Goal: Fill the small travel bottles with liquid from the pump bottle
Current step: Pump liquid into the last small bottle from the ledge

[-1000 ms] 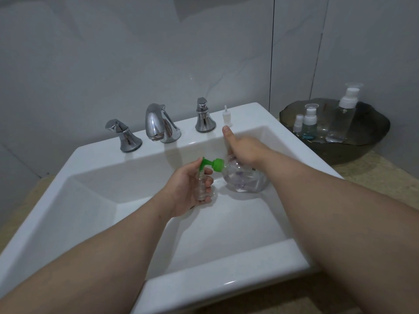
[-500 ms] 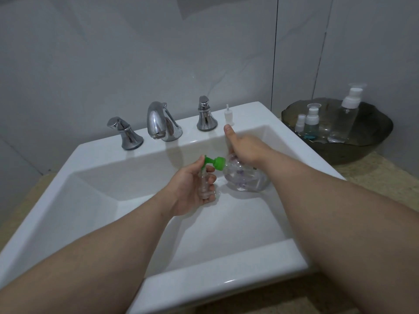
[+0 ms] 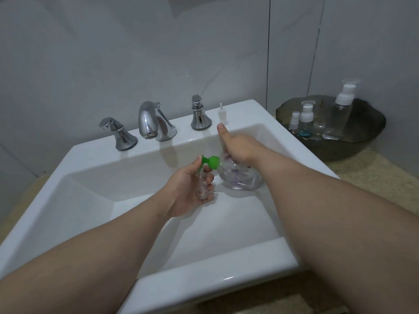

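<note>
A: What do you see?
B: In the sink point(image 3: 226, 264), my left hand point(image 3: 187, 191) grips the small bottle point(image 3: 202, 188) under the green spout point(image 3: 210, 161). My right hand point(image 3: 239, 147) holds the pump bottle point(image 3: 241, 180), thumb sticking out.

The background is formed by pale grey wall panels point(image 3: 113, 53), divided by a dark vertical seam point(image 3: 269, 53). A white sink point(image 3: 204, 288) is mounted on a beige speckled countertop point(image 3: 367, 177); a chrome faucet point(image 3: 149, 120) is flanked by two chrome handles point(image 3: 118, 132) point(image 3: 199, 114). The scene is dimly, evenly lit.
</note>
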